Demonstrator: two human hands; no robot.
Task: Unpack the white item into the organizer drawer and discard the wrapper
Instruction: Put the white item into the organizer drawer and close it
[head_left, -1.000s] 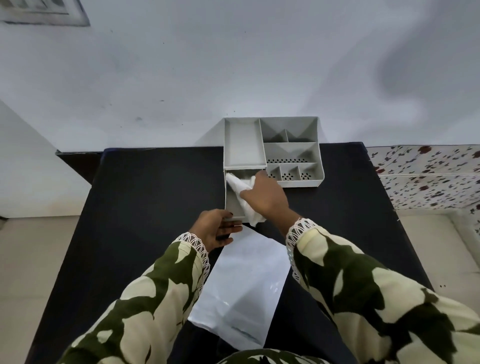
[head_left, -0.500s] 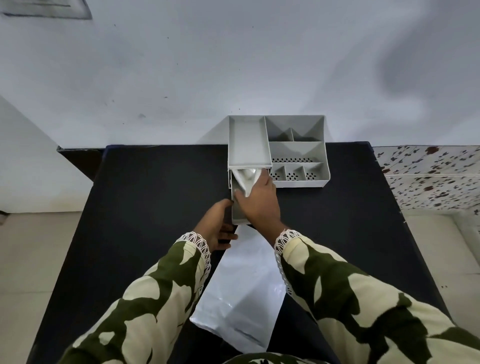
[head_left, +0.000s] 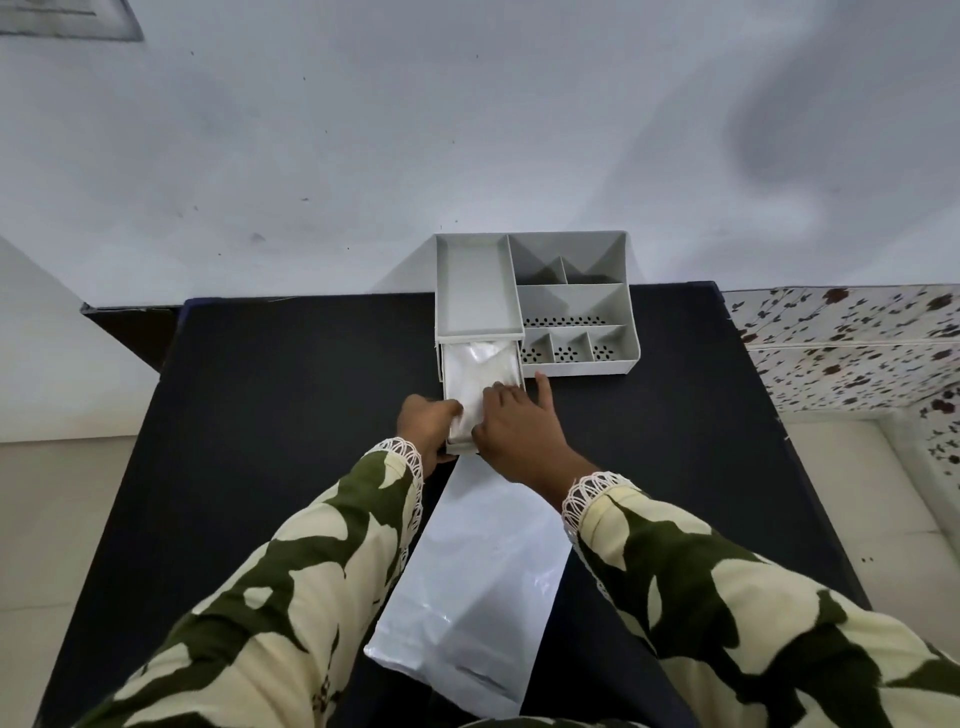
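A grey desk organizer (head_left: 574, 304) stands at the far edge of the black table (head_left: 270, 415), against the wall. Its drawer (head_left: 444, 374) is pulled out toward me. The white item (head_left: 480, 371), soft and folded, lies inside the drawer. My left hand (head_left: 428, 426) grips the drawer's near left corner. My right hand (head_left: 519, 428) rests on the near end of the white item, fingers spread, index finger pointing out past the drawer's right side. The empty white wrapper (head_left: 480, 587), a flat glossy bag, lies on the table between my forearms.
The organizer has a long tray on top at the left and several small compartments with perforated floors at the right. A floral-patterned surface (head_left: 852, 343) adjoins the table's right side. Pale floor shows on both sides of the table.
My right hand pushed the white item down from above the drawer rim until it lies flat inside. My left hand moved from the table up to the drawer's corner.
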